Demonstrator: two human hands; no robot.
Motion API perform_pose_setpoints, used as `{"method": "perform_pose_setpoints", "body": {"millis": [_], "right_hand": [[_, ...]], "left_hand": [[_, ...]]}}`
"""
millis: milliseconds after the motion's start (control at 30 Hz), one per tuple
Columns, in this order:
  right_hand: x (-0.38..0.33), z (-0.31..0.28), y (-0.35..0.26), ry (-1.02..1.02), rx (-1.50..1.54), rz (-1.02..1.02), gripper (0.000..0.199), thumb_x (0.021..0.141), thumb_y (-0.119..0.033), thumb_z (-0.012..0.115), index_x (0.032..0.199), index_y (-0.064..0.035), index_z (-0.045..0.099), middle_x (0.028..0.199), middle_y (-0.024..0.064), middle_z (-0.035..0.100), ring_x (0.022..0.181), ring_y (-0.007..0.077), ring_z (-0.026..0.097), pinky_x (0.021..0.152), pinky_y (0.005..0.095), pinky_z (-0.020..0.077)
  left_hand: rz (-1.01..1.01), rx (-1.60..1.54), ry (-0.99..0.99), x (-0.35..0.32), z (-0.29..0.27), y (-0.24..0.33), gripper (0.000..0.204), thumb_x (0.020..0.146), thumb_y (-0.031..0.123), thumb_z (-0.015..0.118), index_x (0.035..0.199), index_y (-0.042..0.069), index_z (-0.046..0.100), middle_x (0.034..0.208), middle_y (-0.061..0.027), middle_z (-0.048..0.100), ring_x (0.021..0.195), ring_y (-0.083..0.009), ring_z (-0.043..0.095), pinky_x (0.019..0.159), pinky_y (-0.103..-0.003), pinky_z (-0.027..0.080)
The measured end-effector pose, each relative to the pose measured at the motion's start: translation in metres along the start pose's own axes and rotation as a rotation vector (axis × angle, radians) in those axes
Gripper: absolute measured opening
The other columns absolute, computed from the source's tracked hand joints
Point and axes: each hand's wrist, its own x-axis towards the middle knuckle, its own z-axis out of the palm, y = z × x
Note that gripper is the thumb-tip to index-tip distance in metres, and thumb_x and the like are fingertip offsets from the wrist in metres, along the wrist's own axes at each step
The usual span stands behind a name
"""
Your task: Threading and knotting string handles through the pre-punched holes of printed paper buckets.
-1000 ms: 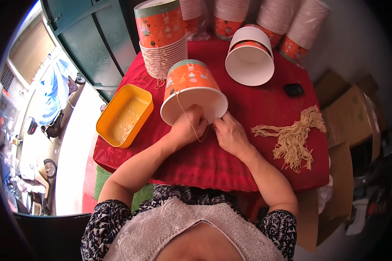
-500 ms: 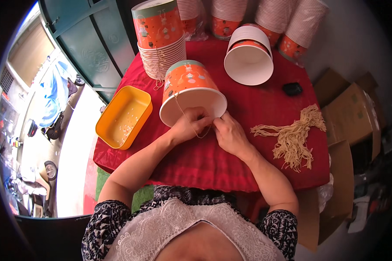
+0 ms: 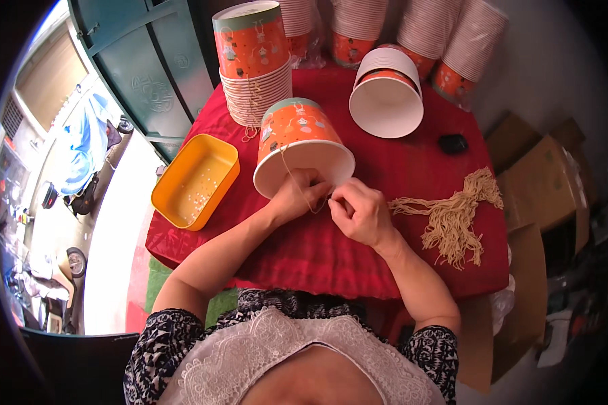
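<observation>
An orange paper bucket (image 3: 302, 128) with a grey-green band and white inside lies tilted on the table, its mouth toward me. My left hand (image 3: 298, 196) is closed on the lower rim, its fingers partly inside the mouth. A thin beige string (image 3: 292, 177) hangs from the rim's left side and loops down below my left hand toward my right. My right hand (image 3: 362, 212) is closed in a pinch on the string, just right of the left fingertips. The exact pinch point is hidden by the fingers.
Left stands a yellow tray (image 3: 231, 177) with small pale bits. Behind are a tall bucket stack (image 3: 257, 94), another lying stack (image 3: 386, 104) and several wrapped stacks. To the right lie a beige string bundle (image 3: 463, 212) and a small black object (image 3: 452, 143). Cardboard boxes (image 3: 537, 169) sit beyond the table.
My right hand has turned and drawn slightly away from the bucket's rim, fingers now curled in a pinch. My left hand stays at the rim.
</observation>
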Motion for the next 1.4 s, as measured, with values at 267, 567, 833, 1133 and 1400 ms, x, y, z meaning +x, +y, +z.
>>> {"method": "perform_pose_setpoints", "body": {"millis": [267,567,833,1133,1400], "right_hand": [[-0.006,0.006,0.004,-0.254,0.253,0.117,0.014,0.084,-0.009,0.065,0.088,-0.0024,0.054,0.068,0.0136,0.062,0.057,0.0285,0.061,0.052,0.038,0.0478],[-0.001,-0.01,0.015,-0.261,-0.135,-0.029,0.016,0.077,-0.012,0.072,0.08,-0.0028,0.059,0.069,0.0113,0.062,0.06,0.0264,0.064,0.054,0.0364,0.0499],[-0.007,-0.004,0.026,-0.264,-0.253,0.021,0.011,0.079,-0.001,0.066,0.089,0.0,0.062,0.093,0.0162,0.063,0.075,0.0359,0.065,0.064,0.0439,0.0543],[-0.01,0.013,0.02,-0.263,-0.458,-0.056,0.01,0.079,0.001,0.058,0.088,0.0016,0.062,0.083,0.0156,0.06,0.069,0.03,0.066,0.06,0.0389,0.0563],[-0.011,0.023,0.021,-0.211,-0.528,-0.095,0.012,0.075,-0.001,0.06,0.087,0.0016,0.061,0.081,0.0151,0.061,0.066,0.0275,0.066,0.057,0.0373,0.0557]], "left_hand": [[-0.001,-0.008,0.009,0.001,0.0,-0.003,0.022,0.09,0.016,0.064,0.085,-0.006,0.066,0.069,-0.0098,0.065,0.059,-0.0133,0.061,0.051,-0.029,0.049],[-0.003,-0.03,0.009,-0.001,-0.001,-0.004,0.022,0.091,0.018,0.064,0.088,-0.004,0.066,0.066,-0.0083,0.062,0.056,-0.0126,0.056,0.05,-0.029,0.045],[0.092,-0.029,0.005,-0.006,-0.002,0.012,0.022,0.092,0.019,0.063,0.083,-0.001,0.064,0.064,-0.0038,0.059,0.053,-0.0099,0.052,0.047,-0.026,0.04],[0.07,-0.002,0.019,0.0,0.001,-0.005,0.023,0.093,0.019,0.063,0.083,-0.002,0.064,0.066,-0.0034,0.059,0.054,-0.0094,0.052,0.047,-0.026,0.041],[0.055,0.053,0.043,0.001,0.003,-0.006,0.023,0.093,0.019,0.063,0.085,-0.002,0.064,0.068,-0.0036,0.06,0.058,-0.0094,0.052,0.05,-0.027,0.043]]}}
